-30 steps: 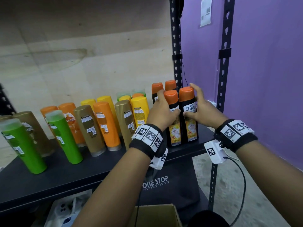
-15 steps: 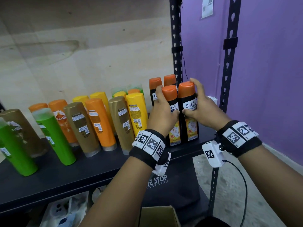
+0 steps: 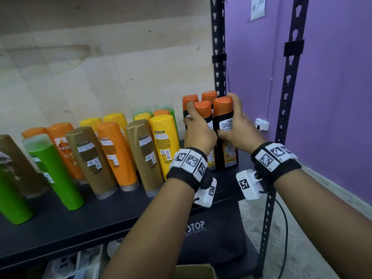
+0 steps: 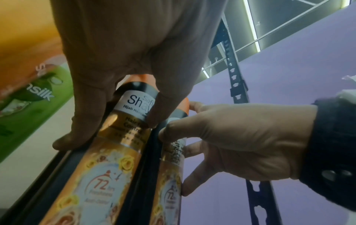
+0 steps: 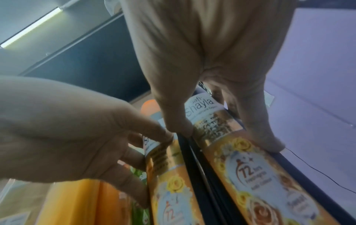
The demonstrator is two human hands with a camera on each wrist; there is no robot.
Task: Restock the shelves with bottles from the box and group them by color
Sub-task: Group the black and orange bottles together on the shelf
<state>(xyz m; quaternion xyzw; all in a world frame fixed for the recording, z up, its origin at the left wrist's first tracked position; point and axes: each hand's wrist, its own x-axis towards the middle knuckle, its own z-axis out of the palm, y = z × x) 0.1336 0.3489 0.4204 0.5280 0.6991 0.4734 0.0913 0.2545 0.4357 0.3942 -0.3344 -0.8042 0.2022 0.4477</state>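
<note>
Several black bottles with orange caps stand at the right end of the black shelf (image 3: 100, 222). My left hand (image 3: 196, 125) grips the front left black bottle (image 3: 203, 111) near its neck. The front right black bottle (image 3: 224, 121) is gripped by my right hand (image 3: 237, 125), whose fingers reach up beside the cap. Both bottles stand upright and side by side, touching. In the left wrist view my left hand (image 4: 123, 106) wraps its bottle (image 4: 108, 167). In the right wrist view my right hand (image 5: 212, 106) holds its bottle (image 5: 260, 182).
Left of the black ones stand a yellow bottle (image 3: 164, 143), gold bottles (image 3: 92, 158), orange bottles (image 3: 116, 154) and green bottles (image 3: 56, 174). Black uprights (image 3: 218, 57) frame the shelf's right end. Below are a black bag (image 3: 213, 238) and a cardboard box (image 3: 195, 271).
Both hands stay on the two front black bottles. My right fingers have curled closer round the cap. The head view has shifted a little.
</note>
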